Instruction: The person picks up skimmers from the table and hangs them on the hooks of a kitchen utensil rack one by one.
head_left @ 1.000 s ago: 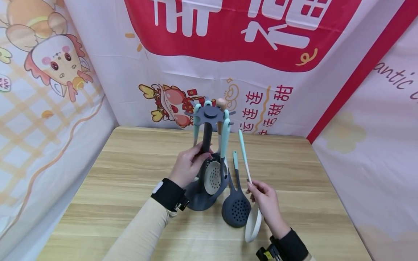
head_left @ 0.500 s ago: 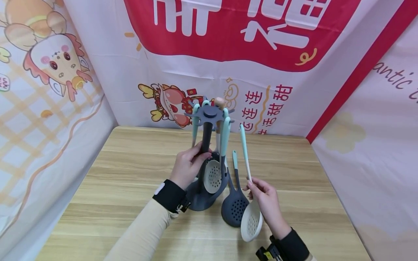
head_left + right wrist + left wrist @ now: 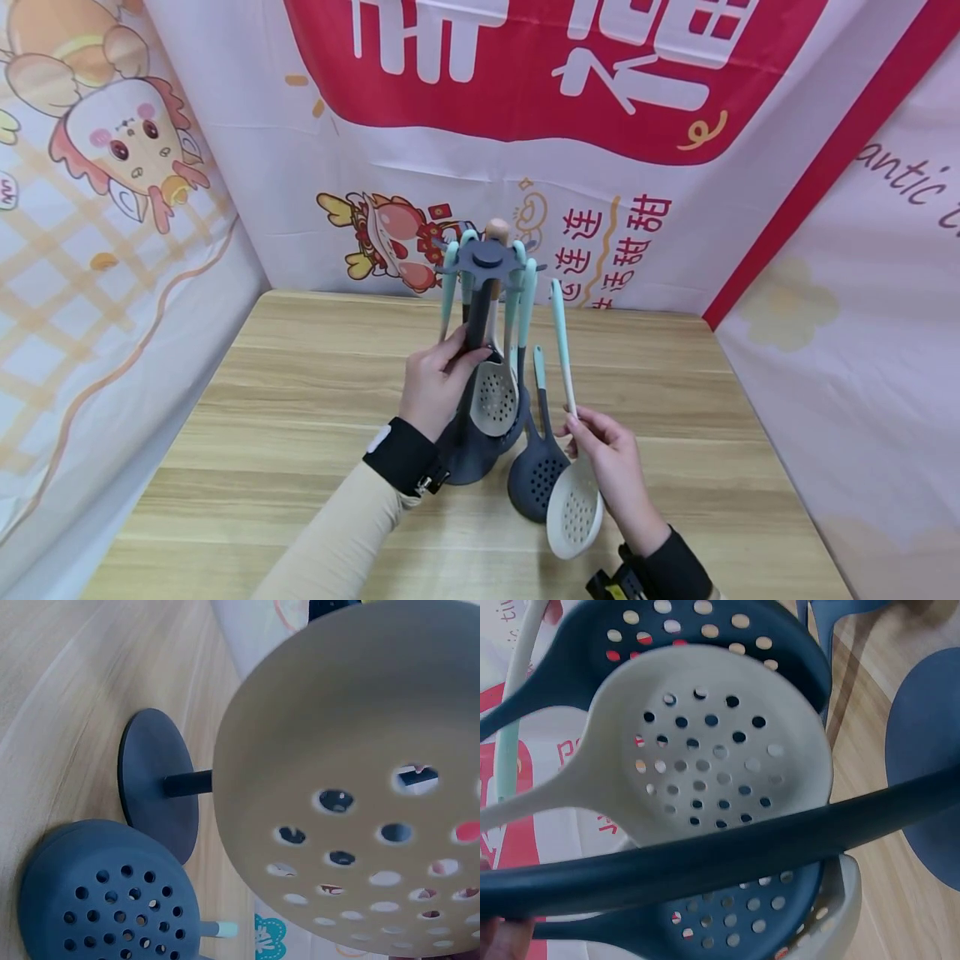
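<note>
My left hand (image 3: 435,387) grips the dark post (image 3: 477,315) of an upright utensil stand near the middle of the table. Several mint-handled utensils hang from its top, among them a white skimmer (image 3: 495,400); in the left wrist view the post crosses in front of it. To the right, my right hand (image 3: 613,458) pinches the white shaft of another skimmer (image 3: 574,510), mint handle up, its perforated bowl hanging low. That bowl fills much of the right wrist view. A dark perforated skimmer (image 3: 537,485) with a mint handle lies on the table between it and the stand.
The stand's round dark base (image 3: 146,772) rests on the wood-grain table (image 3: 300,392). A wooden-tipped handle (image 3: 497,229) rises behind the hanger. Printed cloths surround the table at the back and on both sides, with the back cloth (image 3: 285,250) right behind its far edge.
The utensils on the stand have swung round, and the stand's top has shifted slightly right. The skimmer in my right hand has turned from edge-on to show its perforated face.
</note>
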Action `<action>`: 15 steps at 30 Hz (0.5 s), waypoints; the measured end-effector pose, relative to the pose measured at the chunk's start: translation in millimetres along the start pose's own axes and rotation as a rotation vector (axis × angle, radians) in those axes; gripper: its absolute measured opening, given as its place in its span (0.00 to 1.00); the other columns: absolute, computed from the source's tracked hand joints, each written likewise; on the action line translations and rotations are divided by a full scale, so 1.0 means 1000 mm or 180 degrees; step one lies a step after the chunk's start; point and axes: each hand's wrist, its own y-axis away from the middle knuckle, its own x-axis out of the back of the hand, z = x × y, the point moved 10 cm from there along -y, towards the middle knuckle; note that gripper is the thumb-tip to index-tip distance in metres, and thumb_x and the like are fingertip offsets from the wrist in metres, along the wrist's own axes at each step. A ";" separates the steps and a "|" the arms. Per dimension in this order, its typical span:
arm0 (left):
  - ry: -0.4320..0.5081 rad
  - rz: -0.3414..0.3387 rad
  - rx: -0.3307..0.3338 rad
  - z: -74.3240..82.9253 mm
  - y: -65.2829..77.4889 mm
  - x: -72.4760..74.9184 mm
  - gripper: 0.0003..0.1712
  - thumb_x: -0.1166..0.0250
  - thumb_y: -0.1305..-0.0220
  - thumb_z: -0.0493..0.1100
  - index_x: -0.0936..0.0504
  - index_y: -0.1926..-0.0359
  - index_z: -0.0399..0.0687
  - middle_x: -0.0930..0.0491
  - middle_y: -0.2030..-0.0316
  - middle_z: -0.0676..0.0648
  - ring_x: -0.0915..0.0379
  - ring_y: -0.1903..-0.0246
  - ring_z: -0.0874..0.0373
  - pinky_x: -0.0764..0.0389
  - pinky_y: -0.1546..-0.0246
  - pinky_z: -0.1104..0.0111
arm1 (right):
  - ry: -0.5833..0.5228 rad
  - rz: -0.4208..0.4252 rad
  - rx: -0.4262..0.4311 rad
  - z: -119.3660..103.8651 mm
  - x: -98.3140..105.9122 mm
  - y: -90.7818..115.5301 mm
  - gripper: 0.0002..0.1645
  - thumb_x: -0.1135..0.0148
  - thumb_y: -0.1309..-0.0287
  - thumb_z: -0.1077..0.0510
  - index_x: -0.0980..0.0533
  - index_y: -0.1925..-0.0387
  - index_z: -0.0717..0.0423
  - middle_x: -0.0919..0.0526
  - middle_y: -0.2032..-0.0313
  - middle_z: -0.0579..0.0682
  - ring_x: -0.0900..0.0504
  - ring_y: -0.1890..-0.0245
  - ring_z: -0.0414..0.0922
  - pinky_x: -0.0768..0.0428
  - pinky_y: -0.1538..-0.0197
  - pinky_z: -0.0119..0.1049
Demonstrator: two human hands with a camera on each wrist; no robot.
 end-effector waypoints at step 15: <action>-0.0117 0.0328 0.0143 0.000 0.003 0.004 0.16 0.30 0.39 0.41 0.14 0.51 0.40 0.11 0.63 0.43 0.13 0.61 0.53 0.14 0.56 0.64 | -0.0146 -0.0036 0.0122 -0.013 -0.003 0.010 0.18 0.43 0.32 0.64 0.23 0.44 0.67 0.13 0.70 0.45 0.19 0.74 0.40 0.17 0.63 0.31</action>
